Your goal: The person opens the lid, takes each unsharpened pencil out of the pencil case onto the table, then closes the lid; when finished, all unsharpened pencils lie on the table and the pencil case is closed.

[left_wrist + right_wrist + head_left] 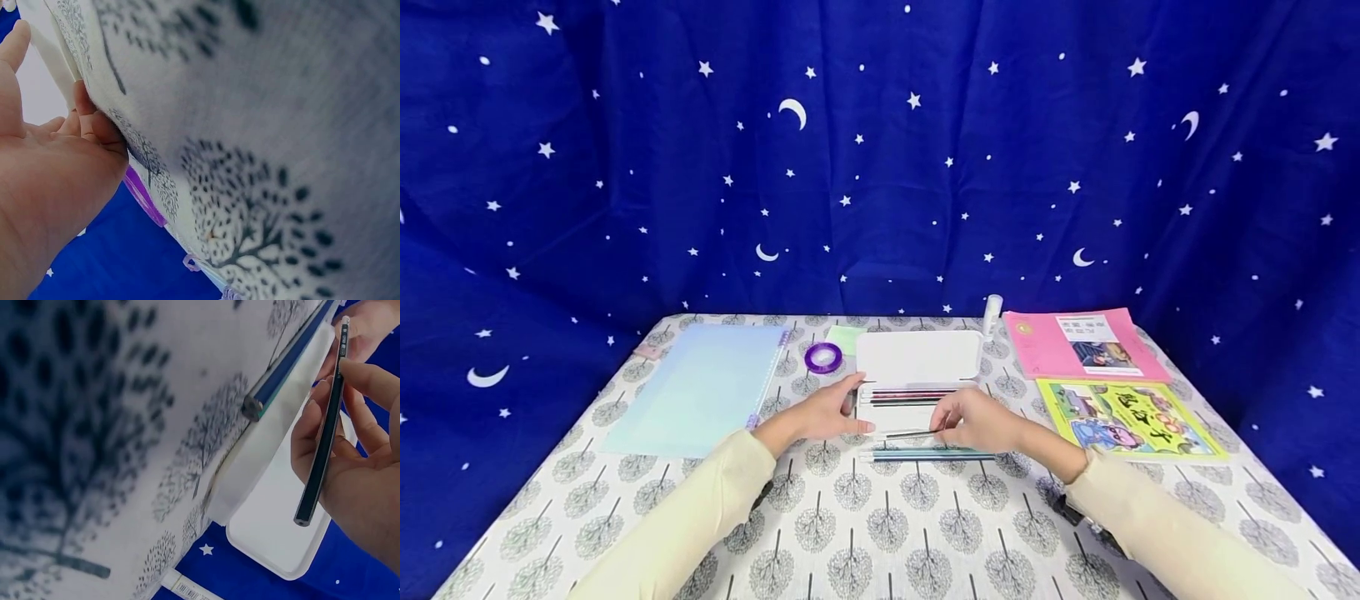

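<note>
A white pencil case lies open, its lid [919,356] folded back and its tray [880,414] holding several dark and red pencils [917,395]. My left hand [829,410] holds the left end of the case, thumb at the front corner and fingers toward the hinge; the left wrist view shows curled fingers [94,122] against the case's edge. My right hand [976,419] pinches a black pencil [322,444] between thumb and fingers, over the front of the tray. In front of the case lie blue and green pencils [925,455], side by side.
Left of the case are a roll of purple tape [809,360], a pale green paper pad [846,339] and a light blue binder [700,387]. A white glue stick [992,312] stands behind. At right lie a pink folder [1037,346] and a yellow-edged picture book [1131,417].
</note>
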A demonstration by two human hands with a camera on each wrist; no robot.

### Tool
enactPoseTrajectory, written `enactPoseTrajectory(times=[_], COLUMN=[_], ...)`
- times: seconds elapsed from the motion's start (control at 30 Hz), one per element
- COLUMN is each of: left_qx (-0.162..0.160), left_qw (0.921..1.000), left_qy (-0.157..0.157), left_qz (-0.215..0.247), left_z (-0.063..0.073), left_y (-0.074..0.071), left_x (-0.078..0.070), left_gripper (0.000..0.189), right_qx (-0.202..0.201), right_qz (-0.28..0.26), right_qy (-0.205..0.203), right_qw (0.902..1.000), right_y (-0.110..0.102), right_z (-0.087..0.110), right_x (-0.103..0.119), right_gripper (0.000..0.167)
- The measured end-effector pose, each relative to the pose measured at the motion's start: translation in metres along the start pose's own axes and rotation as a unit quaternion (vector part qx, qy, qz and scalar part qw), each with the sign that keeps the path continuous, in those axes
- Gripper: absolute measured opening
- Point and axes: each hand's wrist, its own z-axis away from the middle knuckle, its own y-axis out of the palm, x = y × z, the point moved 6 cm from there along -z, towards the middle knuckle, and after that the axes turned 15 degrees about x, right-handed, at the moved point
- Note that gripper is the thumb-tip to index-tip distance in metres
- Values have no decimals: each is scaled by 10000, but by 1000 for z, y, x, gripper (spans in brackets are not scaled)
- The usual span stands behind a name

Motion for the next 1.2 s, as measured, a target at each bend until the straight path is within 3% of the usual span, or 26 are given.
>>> enactPoseTrajectory(times=[0.27, 0.47, 1.2], left_qx=[15, 5, 21], left_qw=[10000, 9999, 10000], left_qy=[13, 5, -16], left_qz=[82, 104, 90], left_z=[-1, 0, 0], left_y=[1, 1, 1], left_x=[1, 1, 2], left_gripper=[101, 101, 101], right_qx=[70, 42, 200], right_qz=[-131, -101, 88], right_qy=[-32, 342, 422], right_qw=[9999, 9994, 9989], right_y=[10, 14, 22], right_z=[-2, -5, -10], right_x=[6, 10, 9], right_gripper=[6, 5, 9])
